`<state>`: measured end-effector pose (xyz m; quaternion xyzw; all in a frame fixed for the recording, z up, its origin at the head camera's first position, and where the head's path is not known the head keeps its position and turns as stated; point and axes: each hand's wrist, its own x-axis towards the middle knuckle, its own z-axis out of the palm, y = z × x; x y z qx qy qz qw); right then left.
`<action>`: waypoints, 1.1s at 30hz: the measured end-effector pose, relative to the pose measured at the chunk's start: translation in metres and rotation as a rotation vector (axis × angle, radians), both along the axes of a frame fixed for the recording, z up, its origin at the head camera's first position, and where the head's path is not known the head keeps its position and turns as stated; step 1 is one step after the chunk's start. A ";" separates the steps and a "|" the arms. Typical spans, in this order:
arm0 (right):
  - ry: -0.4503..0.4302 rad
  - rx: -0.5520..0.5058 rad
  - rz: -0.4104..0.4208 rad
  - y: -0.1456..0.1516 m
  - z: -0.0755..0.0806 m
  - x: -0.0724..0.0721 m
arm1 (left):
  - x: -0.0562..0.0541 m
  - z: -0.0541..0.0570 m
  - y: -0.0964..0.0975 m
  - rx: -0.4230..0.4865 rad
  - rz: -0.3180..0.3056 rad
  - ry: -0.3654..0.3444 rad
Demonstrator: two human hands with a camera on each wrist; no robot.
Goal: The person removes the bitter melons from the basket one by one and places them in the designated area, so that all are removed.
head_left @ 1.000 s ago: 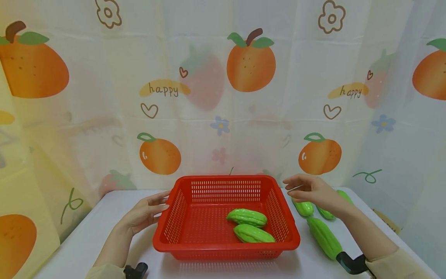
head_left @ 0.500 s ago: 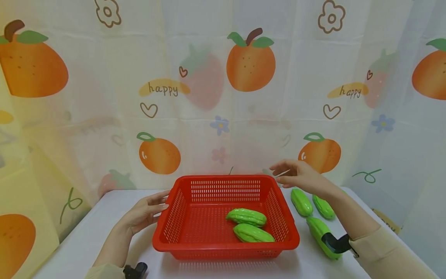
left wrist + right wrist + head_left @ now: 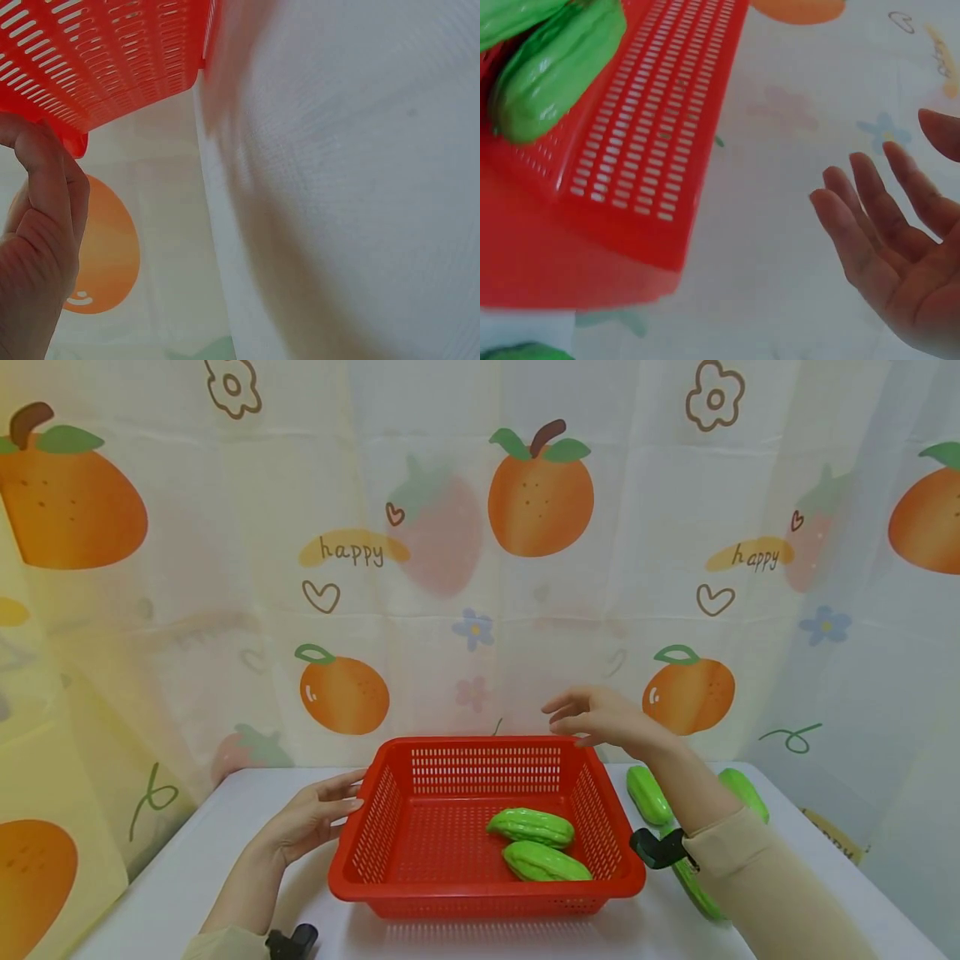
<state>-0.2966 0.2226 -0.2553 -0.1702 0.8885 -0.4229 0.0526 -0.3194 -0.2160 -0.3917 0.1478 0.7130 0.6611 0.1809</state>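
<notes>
A red plastic basket (image 3: 450, 890) with slotted sides stands on the white table. Two green bitter melons, an upper one (image 3: 531, 828) and a lower one (image 3: 546, 862), lie in its right half. My left hand (image 3: 311, 814) holds the basket's left rim, the thumb over the edge; in the left wrist view the fingers bend at the rim (image 3: 71, 142). Raised over the back right corner, my right hand (image 3: 600, 714) has loosely spread fingers and holds nothing. The right wrist view shows this hand (image 3: 900, 255) apart from the basket wall (image 3: 641, 112).
More bitter melons lie on the table right of the basket: one near its back corner (image 3: 649, 795), one farther right (image 3: 744, 793), and one nearer the front (image 3: 701, 893), partly hidden by my right arm. A fruit-patterned curtain (image 3: 450, 677) hangs behind the table.
My right hand has risen and moved left, from above the melons on the right to the basket's back right corner. The left hand, the basket and its melons stay in place.
</notes>
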 end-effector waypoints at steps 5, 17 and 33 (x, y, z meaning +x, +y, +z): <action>-0.090 -0.053 0.016 -0.012 -0.011 -0.013 | 0.000 0.000 -0.001 0.013 -0.018 0.006; -0.251 -0.102 0.030 -0.033 -0.042 -0.036 | 0.000 -0.001 -0.001 0.043 -0.031 0.005; -0.426 -0.050 0.001 -0.038 -0.067 -0.043 | 0.000 -0.001 0.000 0.023 -0.019 0.008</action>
